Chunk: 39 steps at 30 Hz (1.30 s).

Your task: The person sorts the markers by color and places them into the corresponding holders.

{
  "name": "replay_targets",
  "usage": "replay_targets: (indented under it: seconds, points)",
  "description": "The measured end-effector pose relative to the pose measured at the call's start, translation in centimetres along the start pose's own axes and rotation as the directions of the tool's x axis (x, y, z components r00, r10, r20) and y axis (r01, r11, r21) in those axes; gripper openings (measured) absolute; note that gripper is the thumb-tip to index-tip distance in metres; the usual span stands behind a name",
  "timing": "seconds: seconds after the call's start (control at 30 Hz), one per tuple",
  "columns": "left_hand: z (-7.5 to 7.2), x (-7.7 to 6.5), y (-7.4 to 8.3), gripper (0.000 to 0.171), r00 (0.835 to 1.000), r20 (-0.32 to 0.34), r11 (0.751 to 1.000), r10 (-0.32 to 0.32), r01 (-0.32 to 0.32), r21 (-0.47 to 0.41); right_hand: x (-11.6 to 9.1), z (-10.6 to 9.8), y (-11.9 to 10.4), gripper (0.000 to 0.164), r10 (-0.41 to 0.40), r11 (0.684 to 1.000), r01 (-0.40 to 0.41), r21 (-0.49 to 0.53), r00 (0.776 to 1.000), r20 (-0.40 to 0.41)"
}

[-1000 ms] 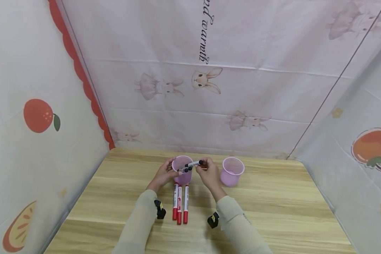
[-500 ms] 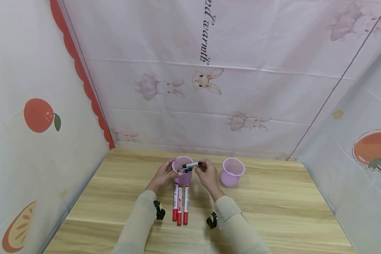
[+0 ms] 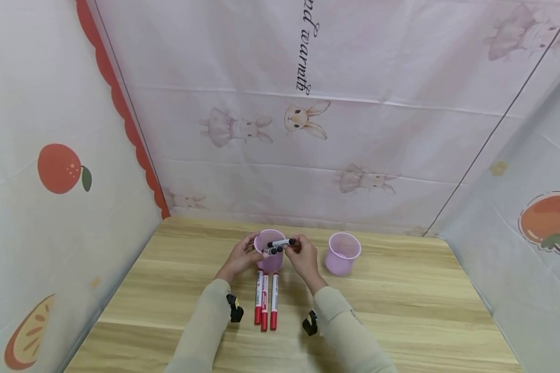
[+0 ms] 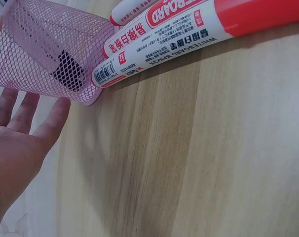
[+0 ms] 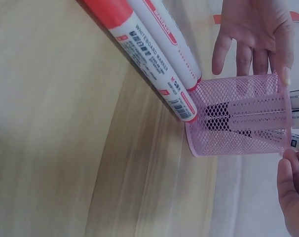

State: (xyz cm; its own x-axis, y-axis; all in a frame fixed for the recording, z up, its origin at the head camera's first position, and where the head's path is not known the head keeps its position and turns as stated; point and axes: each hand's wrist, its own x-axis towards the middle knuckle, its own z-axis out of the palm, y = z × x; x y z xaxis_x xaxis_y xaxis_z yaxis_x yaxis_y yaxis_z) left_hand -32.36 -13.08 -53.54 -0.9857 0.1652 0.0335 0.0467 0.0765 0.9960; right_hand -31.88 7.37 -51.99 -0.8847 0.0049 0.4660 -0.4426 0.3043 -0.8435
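My left hand point(image 3: 239, 259) holds a pink mesh pen cup point(image 3: 269, 264) from its left side, thumb at the rim and fingers along the mesh. Two black-ended markers stand inside; their dark lower ends point(image 5: 217, 116) show through the mesh in the right wrist view. At the rim's right side, my right hand point(image 3: 304, 259) pinches another black-ended whiteboard marker point(image 3: 280, 242) by its upper end. That marker slants down into the cup, with its lower part point(image 5: 268, 135) visible behind the mesh. Three red-capped whiteboard markers point(image 3: 264, 303) lie side by side just in front of the cup.
To the right stands a second pink mesh cup point(image 3: 340, 264), upright on the wooden table point(image 3: 401, 311). A printed fabric wall point(image 3: 280, 197) rises close behind both cups, and fabric walls flank the table on both sides.
My right hand has shifted slightly left, and its marker has moved a little further over the cup. The left hand keeps its grip in place, and the red-capped markers have not moved.
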Motion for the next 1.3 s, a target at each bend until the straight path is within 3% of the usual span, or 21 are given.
replay_targets:
  seconds: [0.3,0.97,1.13,1.3]
  points:
    - [0.1,-1.1,2.4,0.077,0.998,0.068,1.0,-0.004,0.005,-0.016,0.3,0.4,-0.2,0.02,0.003,0.999,-0.003,-0.047,1.0,0.001]
    - [0.2,-1.4,2.7,0.078,0.998,0.066,1.0,-0.013,0.013,0.0,-0.3,0.4,0.4,0.016,0.067,0.995,-0.065,-0.072,0.997,0.029]
    - [0.3,-1.4,2.5,0.078,0.998,0.062,1.0,-0.006,0.007,-0.015,-1.0,-0.4,0.3,0.022,0.034,0.997,-0.03,-0.072,0.998,0.057]
    - [0.1,-1.5,2.8,0.078,0.998,0.066,1.0,-0.003,0.003,0.0,-1.4,-1.3,0.3,0.022,-0.061,0.995,0.069,-0.066,0.991,0.119]
